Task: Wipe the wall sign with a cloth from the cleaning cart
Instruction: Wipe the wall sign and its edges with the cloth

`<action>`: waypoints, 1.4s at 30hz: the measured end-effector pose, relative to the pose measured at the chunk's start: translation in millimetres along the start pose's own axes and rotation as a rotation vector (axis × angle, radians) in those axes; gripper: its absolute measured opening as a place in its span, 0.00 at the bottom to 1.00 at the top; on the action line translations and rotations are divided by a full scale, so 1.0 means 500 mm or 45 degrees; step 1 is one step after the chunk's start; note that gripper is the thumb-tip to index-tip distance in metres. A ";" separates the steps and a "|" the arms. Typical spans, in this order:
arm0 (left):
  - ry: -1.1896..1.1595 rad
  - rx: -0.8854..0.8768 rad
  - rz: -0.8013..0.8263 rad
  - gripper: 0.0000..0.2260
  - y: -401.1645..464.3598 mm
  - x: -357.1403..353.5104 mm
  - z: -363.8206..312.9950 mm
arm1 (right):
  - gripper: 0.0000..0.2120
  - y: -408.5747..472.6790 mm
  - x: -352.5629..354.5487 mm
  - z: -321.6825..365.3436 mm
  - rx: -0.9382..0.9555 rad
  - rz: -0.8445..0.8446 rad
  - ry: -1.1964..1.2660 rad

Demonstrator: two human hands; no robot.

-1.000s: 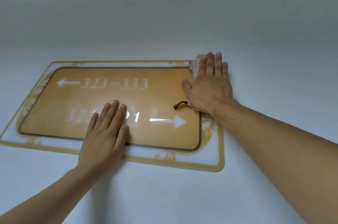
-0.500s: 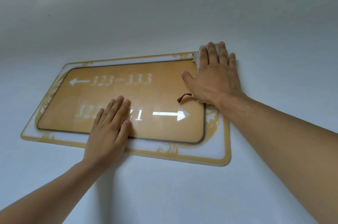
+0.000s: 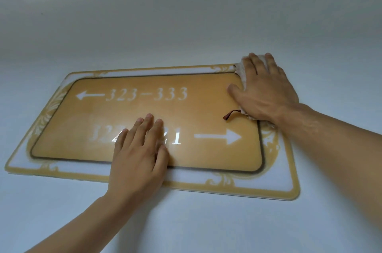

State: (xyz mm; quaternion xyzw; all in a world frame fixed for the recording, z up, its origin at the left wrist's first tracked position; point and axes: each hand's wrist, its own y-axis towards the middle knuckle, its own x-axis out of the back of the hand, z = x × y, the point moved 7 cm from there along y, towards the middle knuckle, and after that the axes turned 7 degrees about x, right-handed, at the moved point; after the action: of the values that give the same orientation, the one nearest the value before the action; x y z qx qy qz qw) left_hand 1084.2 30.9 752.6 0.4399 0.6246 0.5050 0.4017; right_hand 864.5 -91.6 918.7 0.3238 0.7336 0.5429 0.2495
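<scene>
Wall [image 3: 186, 25], pale and plain, carries the wall sign [image 3: 206, 108], a gold panel in a white, gold-edged frame. Upper line reads "323–333" with a left arrow; lower line is partly covered, only "21" and a right arrow legible. Left hand [image 3: 137, 159] lies flat, fingers straight, on the sign's lower edge. Right hand [image 3: 266, 91] presses flat on the cloth [image 3: 241, 73] at the upper right corner, hiding most of it; a brown loop [image 3: 230, 114] protrudes.

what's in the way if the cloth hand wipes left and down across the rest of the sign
The left hand lies flat on the lower middle of the gold rectangular wall sign, covering some digits. It blocks the pale crumpled cloth under the right hand. The top row is unobstructed.
</scene>
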 end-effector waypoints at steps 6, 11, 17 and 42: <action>0.057 -0.090 0.068 0.26 0.013 0.009 0.007 | 0.39 -0.009 0.000 -0.010 -0.064 0.031 0.013; 0.056 -0.212 0.134 0.28 0.007 -0.005 0.040 | 0.37 -0.006 0.002 -0.002 -0.117 0.047 0.048; 0.048 -0.229 0.144 0.29 0.010 -0.006 0.044 | 0.36 -0.004 0.003 0.003 -0.161 0.042 0.042; -0.054 -0.217 0.016 0.30 0.115 0.032 0.141 | 0.34 -0.011 -0.001 -0.007 -0.288 0.013 0.106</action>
State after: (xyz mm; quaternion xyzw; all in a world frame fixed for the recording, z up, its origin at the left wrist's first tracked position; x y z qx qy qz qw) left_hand 1154.3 71.7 796.5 0.4188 0.5680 0.5492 0.4477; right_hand 861.3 -95.5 914.3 0.2745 0.6758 0.6364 0.2511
